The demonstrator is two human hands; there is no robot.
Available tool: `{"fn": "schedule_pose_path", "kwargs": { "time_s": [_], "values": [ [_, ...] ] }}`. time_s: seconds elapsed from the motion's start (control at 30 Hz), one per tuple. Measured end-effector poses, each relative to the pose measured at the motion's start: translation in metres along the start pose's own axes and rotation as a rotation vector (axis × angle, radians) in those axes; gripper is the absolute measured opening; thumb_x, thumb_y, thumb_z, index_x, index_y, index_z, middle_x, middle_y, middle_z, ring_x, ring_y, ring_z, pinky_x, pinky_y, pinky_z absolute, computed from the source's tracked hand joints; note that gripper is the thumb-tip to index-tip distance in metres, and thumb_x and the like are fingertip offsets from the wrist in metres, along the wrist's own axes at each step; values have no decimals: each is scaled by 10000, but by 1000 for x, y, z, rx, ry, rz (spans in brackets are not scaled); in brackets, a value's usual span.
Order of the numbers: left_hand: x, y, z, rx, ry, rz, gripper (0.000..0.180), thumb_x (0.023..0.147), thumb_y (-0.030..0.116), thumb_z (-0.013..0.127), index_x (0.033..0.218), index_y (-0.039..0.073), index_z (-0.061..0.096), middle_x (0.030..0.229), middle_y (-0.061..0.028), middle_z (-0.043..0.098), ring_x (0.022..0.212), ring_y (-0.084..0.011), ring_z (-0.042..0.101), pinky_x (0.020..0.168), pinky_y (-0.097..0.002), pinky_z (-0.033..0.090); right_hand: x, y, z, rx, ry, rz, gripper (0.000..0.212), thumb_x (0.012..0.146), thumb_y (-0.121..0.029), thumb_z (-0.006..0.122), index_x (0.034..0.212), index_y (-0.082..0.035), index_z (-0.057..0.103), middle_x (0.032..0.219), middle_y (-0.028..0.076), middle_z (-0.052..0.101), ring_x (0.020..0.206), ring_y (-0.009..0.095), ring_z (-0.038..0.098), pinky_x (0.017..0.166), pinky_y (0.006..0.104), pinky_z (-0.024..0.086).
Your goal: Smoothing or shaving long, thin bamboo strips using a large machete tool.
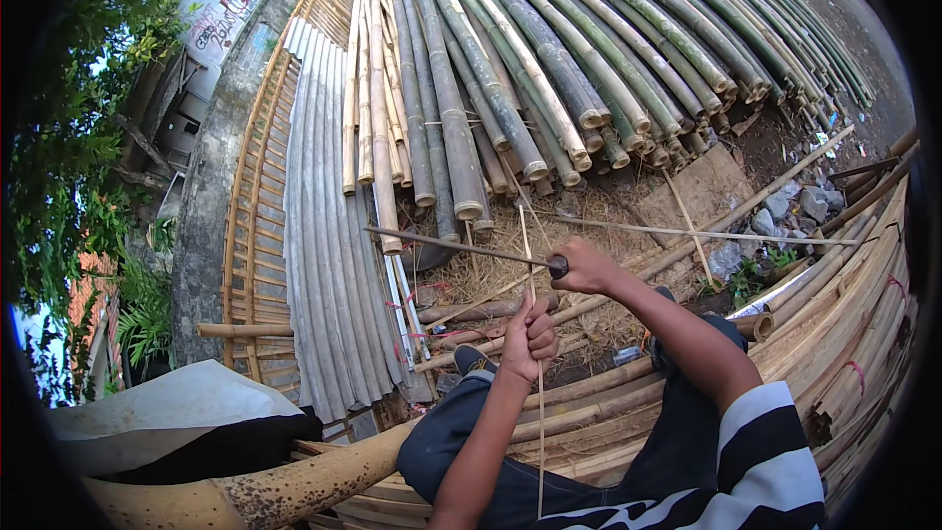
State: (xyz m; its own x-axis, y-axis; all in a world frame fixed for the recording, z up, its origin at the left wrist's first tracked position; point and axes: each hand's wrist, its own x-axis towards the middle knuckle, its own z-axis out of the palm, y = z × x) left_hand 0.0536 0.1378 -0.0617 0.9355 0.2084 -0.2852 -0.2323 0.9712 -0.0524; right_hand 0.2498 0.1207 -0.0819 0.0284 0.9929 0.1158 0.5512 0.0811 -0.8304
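Observation:
My left hand (530,339) is closed round a long, thin bamboo strip (541,437), which runs from my lap up and away past the fist. My right hand (589,266) grips the dark handle of a long-bladed knife (456,246). Its blade points left and crosses the strip a little beyond my left fist. Whether the edge touches the strip I cannot tell. Both forearms reach in from the lower right, above my bent knees in dark trousers.
A big stack of bamboo poles (535,39) lies ahead, cut ends toward me. Corrugated sheets (329,236) and a bamboo ladder-like frame (257,206) stand left. Bundled split bamboo (834,353) lies right. A thick bamboo pole (285,491) crosses lower left; rubble (785,206) sits right.

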Motion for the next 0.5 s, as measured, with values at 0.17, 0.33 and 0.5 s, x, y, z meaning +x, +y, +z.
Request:
{"fn": "schedule_pose_path", "kwargs": {
  "time_s": [0.17, 0.33, 0.5],
  "values": [
    [-3, -15, -5, -22, 67, 84, 405, 1006, 402, 304, 685, 156, 324, 471, 81, 139, 335, -20, 94, 286, -176, 101, -5, -5, 14, -101, -34, 80, 241, 620, -244, 592, 639, -4, 584, 615, 209, 575, 624, 401, 572, 614, 453, 469],
    [0, -31, 10, 52, 53, -70, 431, 993, 445, 316, 669, 161, 310, 475, 72, 138, 340, -40, 87, 294, -203, 80, 0, 25, -16, 189, 218, 374, 293, 620, -215, 616, 584, 51, 499, 516, 150, 499, 478, 261, 480, 528, 410, 410],
    [-12, -37, 25, 5, -84, -125, 436, 997, 442, 299, 668, 157, 306, 464, 67, 137, 329, -37, 77, 293, -201, 79, 1, 5, -24, 260, 168, 365, 267, 628, -177, 628, 630, 48, 485, 552, 123, 488, 543, 192, 470, 549, 374, 395]
  ]
}}
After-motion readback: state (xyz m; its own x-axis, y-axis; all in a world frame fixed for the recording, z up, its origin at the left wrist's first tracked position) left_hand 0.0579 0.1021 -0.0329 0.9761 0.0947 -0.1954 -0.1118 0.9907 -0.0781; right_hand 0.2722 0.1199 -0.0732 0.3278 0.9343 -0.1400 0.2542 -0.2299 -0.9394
